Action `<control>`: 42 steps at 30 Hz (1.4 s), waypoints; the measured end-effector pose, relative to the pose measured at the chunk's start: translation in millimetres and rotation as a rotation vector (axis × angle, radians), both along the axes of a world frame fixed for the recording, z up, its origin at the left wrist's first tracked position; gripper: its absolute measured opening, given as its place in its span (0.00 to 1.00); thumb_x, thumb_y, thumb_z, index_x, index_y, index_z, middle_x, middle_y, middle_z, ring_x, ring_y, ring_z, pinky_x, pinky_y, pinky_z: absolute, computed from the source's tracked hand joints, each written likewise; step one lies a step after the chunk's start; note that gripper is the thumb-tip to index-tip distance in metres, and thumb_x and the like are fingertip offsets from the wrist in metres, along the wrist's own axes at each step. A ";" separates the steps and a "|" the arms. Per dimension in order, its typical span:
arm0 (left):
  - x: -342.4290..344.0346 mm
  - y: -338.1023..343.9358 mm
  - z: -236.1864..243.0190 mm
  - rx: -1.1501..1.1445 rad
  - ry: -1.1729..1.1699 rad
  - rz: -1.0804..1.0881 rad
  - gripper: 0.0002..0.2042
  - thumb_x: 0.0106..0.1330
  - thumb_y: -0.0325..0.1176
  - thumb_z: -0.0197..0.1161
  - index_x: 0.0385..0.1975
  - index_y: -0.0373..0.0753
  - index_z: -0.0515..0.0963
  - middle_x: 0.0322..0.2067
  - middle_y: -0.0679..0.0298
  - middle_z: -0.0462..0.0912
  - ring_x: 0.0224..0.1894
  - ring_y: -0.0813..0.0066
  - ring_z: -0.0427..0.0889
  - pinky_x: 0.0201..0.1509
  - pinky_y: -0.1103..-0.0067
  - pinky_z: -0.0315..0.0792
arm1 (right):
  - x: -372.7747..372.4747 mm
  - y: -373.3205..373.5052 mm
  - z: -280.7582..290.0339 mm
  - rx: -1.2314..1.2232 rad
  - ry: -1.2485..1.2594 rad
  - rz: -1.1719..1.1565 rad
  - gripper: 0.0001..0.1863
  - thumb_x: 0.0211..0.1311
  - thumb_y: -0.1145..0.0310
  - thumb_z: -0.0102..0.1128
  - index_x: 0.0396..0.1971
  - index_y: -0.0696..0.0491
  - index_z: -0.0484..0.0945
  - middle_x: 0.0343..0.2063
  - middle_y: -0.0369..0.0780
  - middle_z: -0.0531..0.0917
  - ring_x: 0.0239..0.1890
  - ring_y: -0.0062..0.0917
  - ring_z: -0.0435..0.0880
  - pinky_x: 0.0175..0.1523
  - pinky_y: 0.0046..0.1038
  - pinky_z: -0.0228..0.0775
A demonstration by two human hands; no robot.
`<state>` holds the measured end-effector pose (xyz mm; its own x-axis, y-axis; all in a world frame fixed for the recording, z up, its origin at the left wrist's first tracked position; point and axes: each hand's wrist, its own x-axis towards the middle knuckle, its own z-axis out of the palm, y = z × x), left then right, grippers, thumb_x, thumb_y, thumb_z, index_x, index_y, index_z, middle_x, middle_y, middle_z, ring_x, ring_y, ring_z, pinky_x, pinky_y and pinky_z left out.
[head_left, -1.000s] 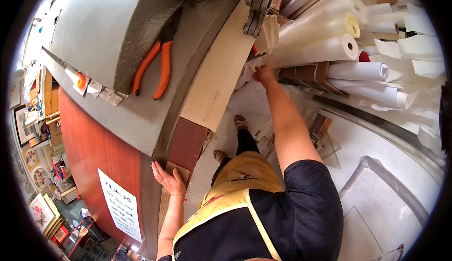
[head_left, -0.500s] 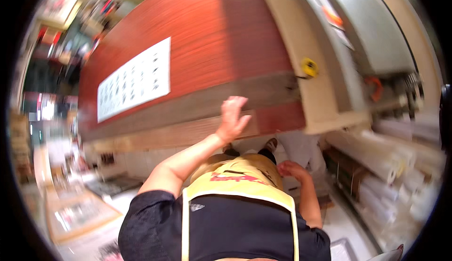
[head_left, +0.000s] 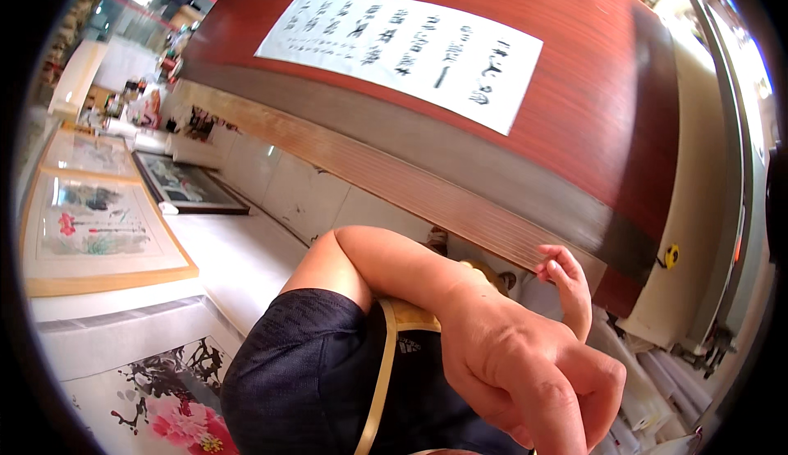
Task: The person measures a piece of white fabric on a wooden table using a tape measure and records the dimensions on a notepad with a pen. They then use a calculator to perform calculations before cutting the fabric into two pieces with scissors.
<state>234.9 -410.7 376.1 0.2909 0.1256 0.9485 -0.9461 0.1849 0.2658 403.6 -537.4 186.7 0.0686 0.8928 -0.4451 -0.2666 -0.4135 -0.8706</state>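
Note:
My left hand [head_left: 529, 377] is close to the camera across my black shirt, its fingers bent into a closed shape; their tips and whatever they may hold are hidden. My right hand [head_left: 562, 278] is raised behind it, beside the wooden front edge [head_left: 460, 202] of the red-brown table, with nothing in its loosely bent, parted fingers; I cannot tell if it touches that edge. On the tabletop [head_left: 591, 110] lies a white sheet with black brush writing [head_left: 394, 57]. A yellow tape measure [head_left: 671, 256] is on a pale board [head_left: 694, 176] at the table's right end.
Framed pictures [head_left: 107, 237] lie at the left on a white surface [head_left: 230, 250], with a peony painting [head_left: 176, 418] below them. A metal ruler-like rail [head_left: 726, 233] runs along the far right, above rolls of paper [head_left: 648, 397]. Shelves of clutter stand at the upper left.
The view has swung from the tool bench and rolls to the red table and pictures. My left hand has risen toward the camera; my right hand has left the rolls for the table edge.

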 end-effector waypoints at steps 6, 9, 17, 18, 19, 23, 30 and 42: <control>-60.0 52.0 10.5 -0.095 0.113 -0.012 0.11 0.73 0.35 0.56 0.50 0.42 0.80 0.41 0.64 0.80 0.43 0.74 0.79 0.56 0.82 0.56 | -41.7 114.1 -22.2 0.123 -0.195 0.073 0.15 0.71 0.66 0.58 0.52 0.58 0.76 0.33 0.31 0.78 0.36 0.14 0.73 0.44 0.20 0.68; -84.0 91.1 1.4 -0.056 0.373 -0.075 0.11 0.72 0.33 0.58 0.48 0.38 0.80 0.45 0.53 0.79 0.46 0.59 0.80 0.53 0.68 0.74 | -30.4 172.8 -37.8 0.194 -0.358 -0.014 0.12 0.69 0.67 0.59 0.47 0.58 0.79 0.30 0.30 0.78 0.32 0.14 0.73 0.40 0.20 0.68; -97.3 195.8 -199.3 0.542 1.200 1.226 0.25 0.69 0.45 0.61 0.62 0.40 0.71 0.63 0.53 0.71 0.69 0.50 0.64 0.72 0.59 0.58 | 21.7 349.6 -82.2 0.287 -1.097 -0.297 0.08 0.58 0.69 0.66 0.38 0.49 0.83 0.34 0.39 0.83 0.37 0.32 0.84 0.44 0.33 0.76; -105.8 210.0 -231.1 0.580 1.285 1.357 0.28 0.69 0.47 0.61 0.66 0.42 0.68 0.66 0.53 0.67 0.71 0.49 0.60 0.74 0.56 0.55 | 23.4 364.7 -83.8 0.231 -1.171 -0.263 0.08 0.57 0.68 0.67 0.37 0.49 0.83 0.34 0.39 0.83 0.37 0.33 0.84 0.44 0.35 0.76; -109.4 222.7 -252.1 0.648 1.345 1.421 0.30 0.68 0.48 0.61 0.67 0.42 0.66 0.68 0.53 0.65 0.73 0.49 0.57 0.74 0.53 0.52 | 28.6 374.7 -91.4 0.186 -1.232 -0.275 0.08 0.56 0.68 0.67 0.36 0.48 0.83 0.33 0.39 0.81 0.38 0.33 0.83 0.45 0.35 0.76; -121.7 256.2 -295.5 0.793 1.547 1.530 0.34 0.69 0.51 0.58 0.72 0.44 0.59 0.72 0.57 0.59 0.75 0.52 0.52 0.76 0.50 0.45 | 42.6 393.9 -110.2 0.101 -1.259 -0.191 0.08 0.54 0.65 0.69 0.34 0.48 0.83 0.34 0.38 0.81 0.40 0.33 0.83 0.46 0.36 0.76; -123.5 255.6 -306.6 0.839 1.576 1.567 0.33 0.69 0.50 0.58 0.72 0.46 0.59 0.72 0.60 0.60 0.74 0.56 0.54 0.77 0.53 0.45 | 41.4 402.2 -104.6 0.027 -1.280 -0.097 0.10 0.57 0.61 0.68 0.32 0.51 0.81 0.35 0.40 0.82 0.40 0.36 0.83 0.47 0.37 0.75; -129.4 261.9 -306.8 0.800 1.565 1.543 0.34 0.69 0.52 0.58 0.72 0.46 0.59 0.72 0.60 0.59 0.74 0.55 0.54 0.75 0.51 0.45 | 23.9 401.7 -105.1 0.171 -1.042 -0.197 0.11 0.61 0.62 0.67 0.32 0.54 0.80 0.33 0.45 0.84 0.37 0.40 0.83 0.44 0.37 0.74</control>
<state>105.5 -148.8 69.3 0.6641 0.7351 0.1368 0.6830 -0.6708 0.2890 427.5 -135.6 81.7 0.4916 0.8696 0.0455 0.5922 -0.2956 -0.7496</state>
